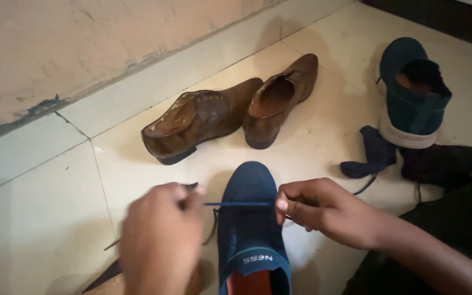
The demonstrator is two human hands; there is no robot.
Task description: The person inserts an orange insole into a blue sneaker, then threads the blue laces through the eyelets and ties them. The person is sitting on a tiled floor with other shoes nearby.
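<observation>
A: How is the grip set at each hand?

B: The right hand [323, 210] is pinched shut on one end of the blue lace [239, 204], thumb against forefinger, at the right edge of the blue knit shoe [249, 229]. The left hand [159, 240] is closed on the other end, which is blurred – a dark lace tip is seen just past the fingertips.

A: How does the lace lie from the two grips?

B: It is stretched taut between them, in a straight line across the shoe's upper, at right angles to the shoe's long axis. The toe is pointed away from the person, the collar with its orange lining towards them. The right grip is touching the shoe's edge; the left is held a little way off it – so the right hand is the nearer.

A: What is placed further out?

B: On the tiled floor [39, 207], two brown leather shoes [230, 112] are lying near the wall, and a second blue shoe [413, 95] is standing at the right beside a dark sock [375, 153].
</observation>
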